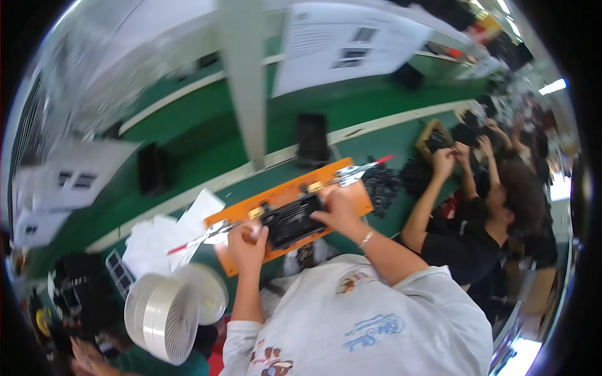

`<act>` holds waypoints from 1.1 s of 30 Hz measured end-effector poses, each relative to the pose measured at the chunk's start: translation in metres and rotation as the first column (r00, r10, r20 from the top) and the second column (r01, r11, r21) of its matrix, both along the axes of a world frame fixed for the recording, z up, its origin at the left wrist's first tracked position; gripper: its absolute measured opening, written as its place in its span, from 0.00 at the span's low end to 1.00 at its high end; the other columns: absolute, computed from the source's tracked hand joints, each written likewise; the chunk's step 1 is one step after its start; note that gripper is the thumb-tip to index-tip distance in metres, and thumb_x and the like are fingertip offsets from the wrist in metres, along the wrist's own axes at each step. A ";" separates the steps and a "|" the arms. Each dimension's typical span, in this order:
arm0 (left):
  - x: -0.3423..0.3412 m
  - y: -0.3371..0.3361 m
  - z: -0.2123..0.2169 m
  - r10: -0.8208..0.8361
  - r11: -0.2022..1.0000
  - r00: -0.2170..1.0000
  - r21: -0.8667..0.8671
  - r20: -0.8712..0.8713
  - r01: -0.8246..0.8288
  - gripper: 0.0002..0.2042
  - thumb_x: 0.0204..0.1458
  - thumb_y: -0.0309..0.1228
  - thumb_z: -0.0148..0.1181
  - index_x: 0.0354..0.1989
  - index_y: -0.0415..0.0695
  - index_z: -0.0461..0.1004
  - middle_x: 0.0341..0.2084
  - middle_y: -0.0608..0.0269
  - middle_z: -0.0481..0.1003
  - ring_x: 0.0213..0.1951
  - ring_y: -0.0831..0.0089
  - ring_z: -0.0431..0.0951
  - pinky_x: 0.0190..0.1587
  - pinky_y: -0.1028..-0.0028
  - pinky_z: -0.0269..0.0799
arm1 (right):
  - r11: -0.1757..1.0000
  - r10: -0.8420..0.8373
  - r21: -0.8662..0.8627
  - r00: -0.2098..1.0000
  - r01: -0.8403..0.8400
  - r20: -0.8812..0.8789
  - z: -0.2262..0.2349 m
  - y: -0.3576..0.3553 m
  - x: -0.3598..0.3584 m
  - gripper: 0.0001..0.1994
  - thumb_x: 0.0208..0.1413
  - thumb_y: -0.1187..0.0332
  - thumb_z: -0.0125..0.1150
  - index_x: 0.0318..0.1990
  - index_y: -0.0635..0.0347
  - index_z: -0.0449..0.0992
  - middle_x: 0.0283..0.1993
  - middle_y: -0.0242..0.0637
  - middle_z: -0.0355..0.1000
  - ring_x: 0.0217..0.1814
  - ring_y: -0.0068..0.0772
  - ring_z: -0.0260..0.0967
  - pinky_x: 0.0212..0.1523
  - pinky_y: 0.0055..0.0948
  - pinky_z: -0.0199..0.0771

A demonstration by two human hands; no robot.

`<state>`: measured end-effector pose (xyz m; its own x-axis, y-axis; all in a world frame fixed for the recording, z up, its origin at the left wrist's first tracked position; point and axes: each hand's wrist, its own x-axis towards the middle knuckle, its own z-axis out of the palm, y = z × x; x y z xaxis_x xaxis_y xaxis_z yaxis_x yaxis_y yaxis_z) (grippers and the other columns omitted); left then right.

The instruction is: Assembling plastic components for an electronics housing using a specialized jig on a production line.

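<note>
A black rectangular plastic part [290, 221] with a ribbed inside lies tilted over an orange fixture board [235, 211] on the bench. At its left end is my left hand [247, 247], fingers curled and thumb against the part's edge. My right hand [342, 215] grips the other end, its thumb lying over the edge. Brass-coloured blocks stand on the board behind the part. Two metal toggle clamps with red handles, a left clamp [216, 233] and a right clamp [352, 175], are fixed at the board's ends. The undersides of my fingers are partly hidden.
Loose black parts [382, 188] are heaped right of the board. White sheets [157, 244] and a white fan [164, 316] are at the left. A black bin [312, 139] stands behind the board, near a pale upright post [243, 94]. Co-workers sit close on the right; another person's hands show lower left.
</note>
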<state>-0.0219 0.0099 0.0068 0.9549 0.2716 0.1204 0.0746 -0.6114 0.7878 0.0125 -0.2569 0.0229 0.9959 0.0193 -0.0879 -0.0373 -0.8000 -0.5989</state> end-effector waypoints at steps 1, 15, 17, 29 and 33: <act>0.003 -0.011 0.011 -0.080 0.990 0.986 0.103 -0.147 0.095 0.21 0.42 0.46 0.65 0.25 0.40 0.66 0.21 0.56 0.69 0.25 0.61 0.70 0.31 0.64 0.67 | 0.998 -0.034 0.046 0.999 0.035 -0.030 -0.011 0.002 -0.006 0.23 0.35 0.62 0.73 0.35 0.62 0.66 0.32 0.46 0.68 0.38 0.46 0.69 0.38 0.40 0.68; -0.011 -0.067 0.142 -0.378 0.926 0.912 0.068 0.158 0.372 0.11 0.36 0.27 0.58 0.16 0.41 0.60 0.15 0.54 0.64 0.18 0.54 0.66 0.22 0.60 0.60 | 0.795 -0.031 0.605 0.993 -0.044 0.113 0.032 -0.029 -0.013 0.14 0.50 0.72 0.59 0.44 0.66 0.68 0.33 0.39 0.70 0.36 0.25 0.69 0.35 0.27 0.69; -0.014 -0.079 0.167 -0.427 0.901 0.873 0.190 0.236 0.389 0.09 0.35 0.26 0.58 0.16 0.42 0.62 0.15 0.55 0.64 0.19 0.55 0.67 0.24 0.61 0.60 | 0.592 -0.016 0.803 0.995 -0.067 0.096 0.033 -0.025 -0.012 0.15 0.53 0.75 0.55 0.49 0.67 0.66 0.40 0.35 0.70 0.43 0.23 0.68 0.43 0.25 0.69; -0.011 -0.072 0.177 -0.433 0.900 0.851 0.186 0.297 0.393 0.11 0.35 0.26 0.62 0.17 0.43 0.62 0.14 0.60 0.63 0.18 0.63 0.65 0.24 0.67 0.56 | 0.446 -0.010 0.894 0.998 -0.044 0.054 0.044 -0.020 0.003 0.14 0.54 0.80 0.54 0.49 0.63 0.68 0.47 0.31 0.69 0.48 0.21 0.66 0.49 0.22 0.66; 0.008 -0.049 0.149 -0.293 0.945 0.949 -0.112 0.118 0.306 0.13 0.41 0.33 0.66 0.23 0.42 0.66 0.16 0.61 0.65 0.19 0.65 0.67 0.24 0.70 0.61 | 0.426 -0.351 0.893 0.936 0.143 0.017 0.036 -0.072 0.046 0.06 0.49 0.77 0.58 0.29 0.56 0.67 0.27 0.25 0.67 0.29 0.15 0.65 0.29 0.19 0.68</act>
